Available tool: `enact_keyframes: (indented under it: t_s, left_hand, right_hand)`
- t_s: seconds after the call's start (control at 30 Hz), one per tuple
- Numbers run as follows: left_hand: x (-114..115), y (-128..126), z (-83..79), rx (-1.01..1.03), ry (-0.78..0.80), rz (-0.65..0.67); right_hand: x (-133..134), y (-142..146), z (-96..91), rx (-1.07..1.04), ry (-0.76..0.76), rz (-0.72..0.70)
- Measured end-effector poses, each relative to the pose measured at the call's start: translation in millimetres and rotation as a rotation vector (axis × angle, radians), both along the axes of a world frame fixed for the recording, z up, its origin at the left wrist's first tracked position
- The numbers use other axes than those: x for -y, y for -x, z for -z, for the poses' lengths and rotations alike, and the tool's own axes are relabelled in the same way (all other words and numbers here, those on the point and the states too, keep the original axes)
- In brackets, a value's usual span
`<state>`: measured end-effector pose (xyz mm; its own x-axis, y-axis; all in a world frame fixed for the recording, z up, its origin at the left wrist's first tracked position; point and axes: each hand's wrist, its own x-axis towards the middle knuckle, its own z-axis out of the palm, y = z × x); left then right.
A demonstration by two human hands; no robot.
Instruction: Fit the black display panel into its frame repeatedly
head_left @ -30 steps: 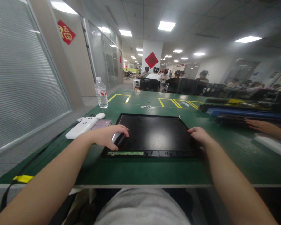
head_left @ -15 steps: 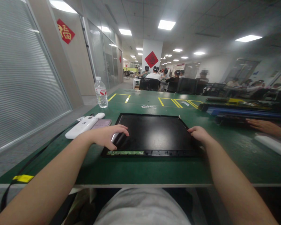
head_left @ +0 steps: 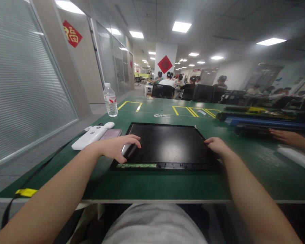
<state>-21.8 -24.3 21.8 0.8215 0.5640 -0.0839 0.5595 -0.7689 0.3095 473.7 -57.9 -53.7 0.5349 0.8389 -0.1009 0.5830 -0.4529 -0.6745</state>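
A flat black display panel (head_left: 167, 144) lies on the green table mat (head_left: 152, 184) in front of me, a strip of circuit board along its near edge. My left hand (head_left: 118, 147) grips the panel's left edge, fingers curled over the top. My right hand (head_left: 217, 145) holds the panel's right edge in the same way.
Left of the panel lie a white device (head_left: 88, 136), a phone (head_left: 110, 134) and a white mouse (head_left: 109, 125); a water bottle (head_left: 111, 100) stands behind. Another person's hand (head_left: 287, 137) rests at the right beside stacked panels (head_left: 264, 121). Seated people fill the background.
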Motion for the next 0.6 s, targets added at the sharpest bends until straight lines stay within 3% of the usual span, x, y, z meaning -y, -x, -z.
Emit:
enact_keyframes:
  t_s: [0.1,0.3,0.6]
  left_hand:
    - [-2.5,1.8,0.4,-0.002,-0.004,-0.053]
    - [-18.3,-0.1,11.6,-0.007,-0.108,-0.283]
    - [-25.7,-3.1,17.8,-0.066,-0.203,-0.411]
  right_hand:
    - [0.1,-0.6,-0.6,0.005,0.004,-0.007]
    - [0.4,0.5,-3.1,0.032,0.009,-0.01]
    - [-1.9,-1.7,-1.0,0.006,0.009,-0.009]
